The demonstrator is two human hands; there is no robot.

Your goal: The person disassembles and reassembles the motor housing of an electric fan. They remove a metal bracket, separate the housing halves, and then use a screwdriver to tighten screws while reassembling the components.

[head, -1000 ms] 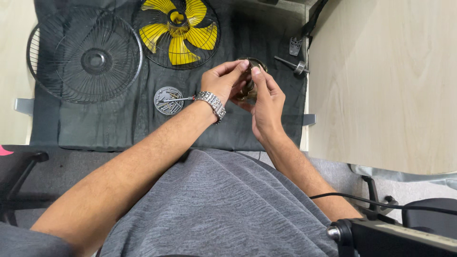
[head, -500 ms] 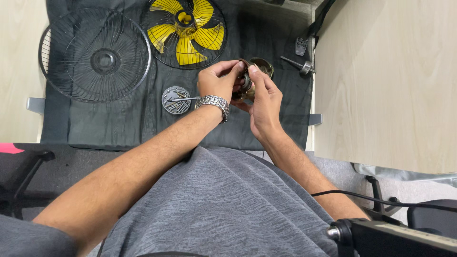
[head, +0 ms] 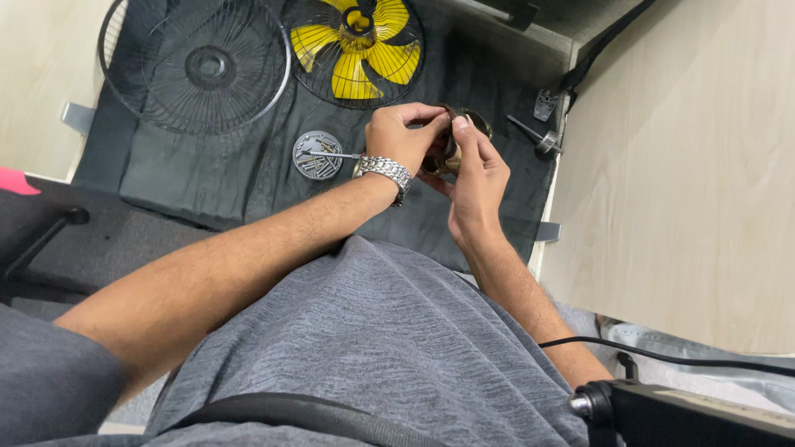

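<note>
A: Since a second ago the view has slid a little: the black mat (head: 215, 178) and everything on it sit lower and further right in the picture, while both hands stay closed on the same small part.

B: What are the hands gripping?

A: A small round metal part (head: 464, 136), dark and brassy, held above the mat at about one o'clock from the picture's middle. The left hand (head: 403, 132), with a steel watch (head: 383, 172) on its wrist, curls its fingers over the part's left side. The right hand (head: 479, 178) pinches it from the right, fingers closed around it.

B: And around them?

A: At nine o'clock from the left hand lies a small round dish of screws (head: 317, 155), with a screwdriver (head: 335, 155) laid across it. At eleven o'clock from the hands sits the yellow fan blade in its rear guard (head: 358, 45); further toward ten o'clock lies the black wire front guard (head: 195, 66). At three o'clock from the part, near the mat's edge, rests a small metal shaft piece (head: 538, 141).

B: The room?

A: The mat covers a table; a pale wooden panel (head: 687, 182) fills the right side, and pale floor (head: 41, 74) shows at left.
</note>
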